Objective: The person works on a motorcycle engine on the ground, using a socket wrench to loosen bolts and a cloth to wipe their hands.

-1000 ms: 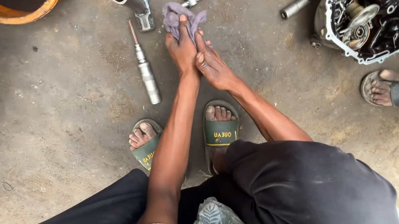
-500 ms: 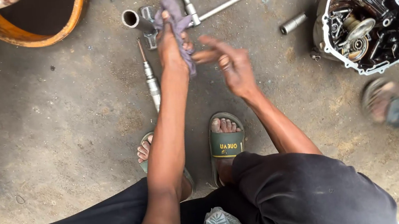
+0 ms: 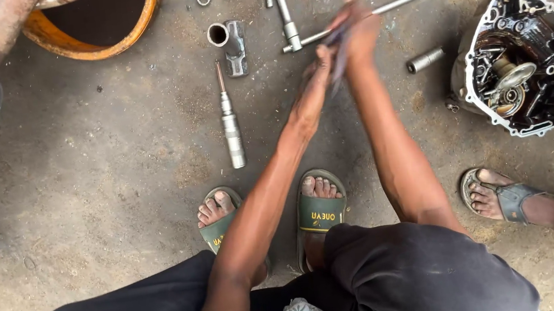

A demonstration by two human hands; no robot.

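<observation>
My left hand [image 3: 314,83] and my right hand [image 3: 361,29] meet above the concrete floor, blurred by motion. A grey-purple cloth [image 3: 340,54] hangs between them, and both hands are closed on it, rubbing against each other. A long steel T-bar wrench [image 3: 385,7] lies on the floor just beyond the hands. I am squatting, with my feet in green slide sandals [image 3: 318,212] below my arms.
An open engine casing [image 3: 522,59] sits at the right with a small socket [image 3: 425,60] beside it. A steel driver tool [image 3: 230,122], a metal tube fitting [image 3: 229,39] and an orange tub [image 3: 105,46] lie at the left. Another person's sandalled foot [image 3: 504,195] stands at the right.
My hands have drifted right and come together again on the cloth. The view has shifted, so the tools and tub appear lower and the casing nearer.
</observation>
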